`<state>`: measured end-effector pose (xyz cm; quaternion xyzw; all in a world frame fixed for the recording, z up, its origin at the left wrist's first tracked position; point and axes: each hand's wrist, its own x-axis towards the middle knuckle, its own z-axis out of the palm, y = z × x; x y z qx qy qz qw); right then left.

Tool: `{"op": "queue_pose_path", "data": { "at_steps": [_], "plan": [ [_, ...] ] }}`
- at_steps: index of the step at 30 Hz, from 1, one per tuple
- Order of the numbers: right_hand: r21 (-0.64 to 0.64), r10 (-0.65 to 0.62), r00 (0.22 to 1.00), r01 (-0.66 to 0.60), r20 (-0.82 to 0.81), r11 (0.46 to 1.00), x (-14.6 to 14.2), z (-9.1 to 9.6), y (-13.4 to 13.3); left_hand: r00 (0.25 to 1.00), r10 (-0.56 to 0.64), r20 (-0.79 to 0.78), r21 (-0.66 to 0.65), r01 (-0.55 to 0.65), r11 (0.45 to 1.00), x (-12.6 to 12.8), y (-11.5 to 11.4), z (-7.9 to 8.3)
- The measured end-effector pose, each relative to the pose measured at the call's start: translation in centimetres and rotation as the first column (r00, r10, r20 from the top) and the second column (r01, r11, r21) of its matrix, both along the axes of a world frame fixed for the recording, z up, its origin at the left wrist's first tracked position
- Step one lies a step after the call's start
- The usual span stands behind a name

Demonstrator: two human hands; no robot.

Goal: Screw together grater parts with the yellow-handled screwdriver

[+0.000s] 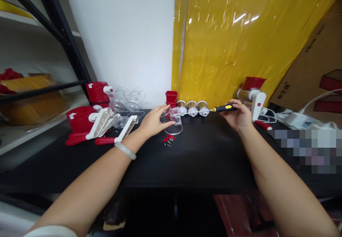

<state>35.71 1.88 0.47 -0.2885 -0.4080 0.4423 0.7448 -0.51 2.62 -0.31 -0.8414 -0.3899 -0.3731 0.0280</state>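
Note:
My left hand (157, 120) is closed around a clear plastic housing (175, 117) with a round clear base, held at the black table. A screwdriver (224, 108) with a black and yellow handle lies level in my right hand (239, 116), its fingers wrapped round the handle. The long shaft points left, and its tip meets the right side of the clear housing. Just in front of the housing lie small red parts (169, 137) and several loose screws (169, 143). Behind it stand a red hopper (171, 97) and three metal grater drums (192, 108).
Red bodies (81, 119), white crank handles with red grips (108, 141) and clear housings (128, 101) crowd the table's left. At the right stands an assembled rotary grater (253, 94), near a white power strip (296, 119) with cables. A black-framed shelf (61, 34) borders the left.

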Motion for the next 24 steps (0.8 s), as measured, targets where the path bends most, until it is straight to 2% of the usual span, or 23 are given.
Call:
{"op": "queue_pose_path", "data": {
  "at_steps": [2, 5, 7, 10, 13, 15, 17, 20, 22, 24],
  "plan": [
    [-0.006, -0.064, 0.996, 0.065, 0.065, 0.998, 0.3, -0.4, 0.4, 1.000, -0.001, 0.001, 0.000, 0.001, 1.000, 0.0, 0.0, 0.0],
    [-0.026, -0.233, 0.950, 0.244, 0.206, 0.969, 0.5, -1.0, 1.2, 1.000, -0.008, -0.004, 0.001, 0.008, 1.000, 0.0, 0.0, 0.0],
    [-0.031, -0.274, 0.924, 0.293, 0.266, 0.956, 0.4, -1.2, 1.5, 1.000, -0.011, -0.011, 0.002, 0.011, 1.000, 0.0, 0.0, 0.1],
    [-0.031, -0.235, 0.959, 0.242, 0.158, 0.970, 0.3, -0.9, 1.2, 1.000, -0.013, -0.024, 0.002, 0.013, 1.000, 0.0, -0.1, 0.2],
    [0.010, -0.095, 0.995, 0.096, -0.022, 0.995, 0.1, -0.3, 0.4, 0.999, -0.005, -0.033, -0.007, 0.005, 1.000, 0.0, -0.1, 0.4],
    [0.032, 0.008, 0.999, -0.006, -0.045, 0.999, 0.1, 0.1, 0.0, 0.999, -0.002, -0.035, -0.017, 0.001, 1.000, 0.0, -0.2, 0.5],
    [0.022, 0.027, 1.000, -0.027, -0.012, 0.999, 0.1, 0.2, -0.1, 0.999, -0.003, -0.035, -0.022, 0.003, 1.000, 0.0, -0.2, 0.5],
    [-0.015, -0.136, 0.984, 0.139, 0.111, 0.990, 0.1, -0.1, 0.5, 0.999, -0.007, -0.034, -0.021, 0.006, 1.000, 0.0, -0.2, 0.5],
    [-0.015, -0.262, 0.941, 0.271, 0.216, 0.962, 0.1, -0.4, 1.0, 0.999, -0.005, -0.036, -0.026, 0.004, 1.000, 0.0, -0.1, 0.5],
    [0.000, -0.317, 0.915, 0.327, 0.248, 0.945, 0.1, -0.5, 1.3, 0.999, -0.002, -0.034, -0.034, 0.001, 0.999, 0.0, -0.1, 0.5]
  ]
}}
